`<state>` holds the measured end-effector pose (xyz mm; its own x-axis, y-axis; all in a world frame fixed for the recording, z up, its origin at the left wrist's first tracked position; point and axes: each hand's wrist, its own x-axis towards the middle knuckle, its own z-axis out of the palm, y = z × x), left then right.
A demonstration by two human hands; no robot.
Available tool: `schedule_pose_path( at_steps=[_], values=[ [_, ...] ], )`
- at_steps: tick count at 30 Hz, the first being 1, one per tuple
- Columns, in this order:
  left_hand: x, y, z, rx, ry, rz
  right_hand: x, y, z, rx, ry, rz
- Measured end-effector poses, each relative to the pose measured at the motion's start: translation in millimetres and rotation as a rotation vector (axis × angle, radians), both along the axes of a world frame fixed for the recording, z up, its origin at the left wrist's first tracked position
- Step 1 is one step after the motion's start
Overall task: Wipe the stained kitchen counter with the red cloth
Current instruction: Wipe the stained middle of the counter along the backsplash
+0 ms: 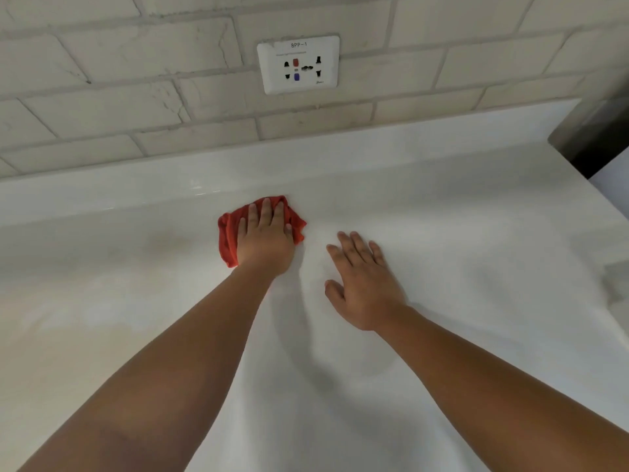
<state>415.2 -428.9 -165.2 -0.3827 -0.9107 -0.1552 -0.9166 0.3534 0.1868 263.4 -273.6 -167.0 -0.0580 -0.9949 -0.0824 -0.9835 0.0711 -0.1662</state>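
The red cloth (227, 237) lies bunched on the white kitchen counter (476, 267), close to the raised back ledge. My left hand (265, 238) presses flat on top of it, fingers stretched toward the wall, covering most of the cloth. My right hand (362, 284) rests palm-down on the bare counter just to the right of the cloth, fingers spread, holding nothing. Faint brownish smears show on the counter to the left of the cloth and near the back ledge to its right.
A white wall socket plate (298, 64) sits in the pale brick-tile wall above the cloth. A dark metallic object (592, 137) stands at the counter's far right end. The counter's right edge runs down the right side.
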Motion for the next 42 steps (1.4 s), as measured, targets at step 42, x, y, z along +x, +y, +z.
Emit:
schedule_pose_path(
  at_steps=[42],
  values=[
    [-25, 186, 6, 0.031, 0.038, 0.130, -54, 179, 5, -0.062, -0.058, 0.070]
  ],
)
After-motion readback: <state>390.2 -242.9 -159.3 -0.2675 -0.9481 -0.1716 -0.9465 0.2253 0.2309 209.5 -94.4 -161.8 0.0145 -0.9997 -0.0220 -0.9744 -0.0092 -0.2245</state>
